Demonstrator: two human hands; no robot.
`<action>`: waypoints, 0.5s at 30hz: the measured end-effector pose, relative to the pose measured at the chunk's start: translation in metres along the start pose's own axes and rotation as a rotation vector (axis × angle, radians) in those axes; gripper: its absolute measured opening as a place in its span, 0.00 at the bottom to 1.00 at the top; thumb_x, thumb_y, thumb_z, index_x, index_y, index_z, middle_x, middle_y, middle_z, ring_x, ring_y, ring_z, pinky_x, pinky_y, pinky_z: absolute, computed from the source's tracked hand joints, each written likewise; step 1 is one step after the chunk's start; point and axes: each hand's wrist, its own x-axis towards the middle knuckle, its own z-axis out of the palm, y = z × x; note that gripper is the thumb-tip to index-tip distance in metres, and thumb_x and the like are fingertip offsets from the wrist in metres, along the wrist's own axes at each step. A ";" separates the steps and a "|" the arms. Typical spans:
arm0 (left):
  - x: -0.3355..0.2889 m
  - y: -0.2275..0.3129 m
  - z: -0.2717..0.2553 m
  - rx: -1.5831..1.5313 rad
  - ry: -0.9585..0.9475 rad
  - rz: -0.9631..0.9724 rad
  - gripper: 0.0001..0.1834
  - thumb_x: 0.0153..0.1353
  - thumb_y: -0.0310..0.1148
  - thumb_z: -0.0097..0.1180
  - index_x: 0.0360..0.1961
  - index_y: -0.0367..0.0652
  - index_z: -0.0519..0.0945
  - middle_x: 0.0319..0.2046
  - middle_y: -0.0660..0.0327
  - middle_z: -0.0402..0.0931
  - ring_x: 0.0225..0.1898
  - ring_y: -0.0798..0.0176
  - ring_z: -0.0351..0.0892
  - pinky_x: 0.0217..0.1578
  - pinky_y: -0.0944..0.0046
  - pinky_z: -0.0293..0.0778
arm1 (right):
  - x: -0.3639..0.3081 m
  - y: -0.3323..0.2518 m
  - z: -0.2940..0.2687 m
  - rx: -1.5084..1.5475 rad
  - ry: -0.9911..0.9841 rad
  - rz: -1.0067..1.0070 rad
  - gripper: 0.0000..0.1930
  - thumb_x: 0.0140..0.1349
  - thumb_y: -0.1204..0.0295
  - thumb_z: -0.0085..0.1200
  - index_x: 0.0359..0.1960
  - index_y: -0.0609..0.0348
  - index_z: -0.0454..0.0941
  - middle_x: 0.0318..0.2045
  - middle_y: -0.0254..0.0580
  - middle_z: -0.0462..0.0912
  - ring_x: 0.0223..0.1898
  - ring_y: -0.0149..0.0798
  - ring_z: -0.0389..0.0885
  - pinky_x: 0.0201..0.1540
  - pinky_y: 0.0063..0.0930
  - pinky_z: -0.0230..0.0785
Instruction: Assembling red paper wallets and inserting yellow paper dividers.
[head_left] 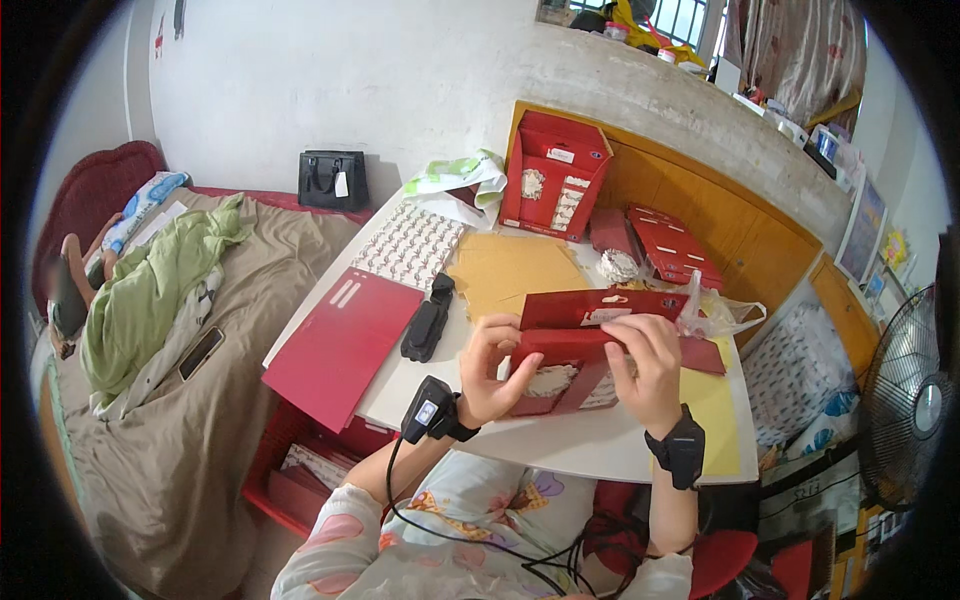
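Note:
A dark red cardboard box (560, 343) with cut-out windows stands upright in front of me at the table's near edge. White ornate pieces show through the windows. Its back panel, with a hanging slot and a white label, rises above the top. My left hand (492, 372) grips the box's left side, thumb in front and fingers behind. Bent over the top right edge, my right hand (645, 368) presses its fingers near the fold under the label. Both wrists wear black strapped devices.
Left of the box lie a black pouch (428, 318), flat red card (343, 342) and a sheet of small white pieces (408, 243). Brown cardboard (515, 268) lies beyond. A filled red box (556, 178) and stacked red packs (675, 247) stand behind. A person rests on the bed (290, 245).

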 end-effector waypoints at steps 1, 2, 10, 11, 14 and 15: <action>0.000 0.002 -0.001 0.034 -0.056 0.027 0.15 0.51 0.17 0.60 0.39 0.35 0.70 0.45 0.53 0.68 0.44 0.64 0.74 0.42 0.66 0.74 | 0.003 -0.001 0.001 0.032 -0.080 0.013 0.09 0.53 0.74 0.56 0.37 0.60 0.77 0.35 0.41 0.77 0.40 0.46 0.74 0.43 0.37 0.64; -0.001 0.002 0.002 0.024 -0.034 0.031 0.15 0.49 0.19 0.64 0.36 0.36 0.73 0.43 0.51 0.71 0.41 0.61 0.76 0.41 0.66 0.75 | 0.009 -0.004 0.002 0.055 -0.111 -0.003 0.09 0.53 0.73 0.57 0.37 0.60 0.76 0.35 0.41 0.76 0.39 0.46 0.74 0.43 0.37 0.64; -0.003 0.013 0.001 0.347 -0.172 0.340 0.20 0.43 0.26 0.70 0.39 0.40 0.76 0.39 0.51 0.74 0.38 0.55 0.77 0.36 0.62 0.75 | 0.009 -0.007 -0.006 0.417 -0.209 0.002 0.14 0.45 0.79 0.64 0.31 0.57 0.71 0.32 0.41 0.73 0.35 0.45 0.72 0.41 0.36 0.64; -0.003 0.014 0.000 0.342 -0.160 0.338 0.20 0.43 0.26 0.70 0.39 0.40 0.76 0.39 0.51 0.74 0.38 0.55 0.77 0.36 0.62 0.75 | 0.006 -0.007 -0.006 0.412 -0.222 -0.001 0.14 0.45 0.79 0.64 0.31 0.57 0.71 0.32 0.41 0.73 0.35 0.45 0.72 0.41 0.36 0.64; -0.002 0.021 0.003 0.373 -0.182 0.470 0.21 0.41 0.26 0.71 0.39 0.40 0.77 0.38 0.52 0.74 0.35 0.56 0.78 0.32 0.63 0.76 | -0.003 -0.009 -0.009 0.389 -0.183 -0.078 0.15 0.43 0.78 0.66 0.30 0.54 0.72 0.29 0.37 0.76 0.33 0.45 0.74 0.38 0.35 0.64; -0.002 0.022 0.004 0.368 -0.167 0.467 0.21 0.41 0.26 0.71 0.39 0.40 0.77 0.38 0.52 0.74 0.35 0.56 0.78 0.32 0.63 0.76 | -0.005 -0.010 -0.011 0.383 -0.197 -0.082 0.15 0.43 0.78 0.66 0.30 0.54 0.72 0.29 0.37 0.76 0.33 0.45 0.74 0.38 0.35 0.64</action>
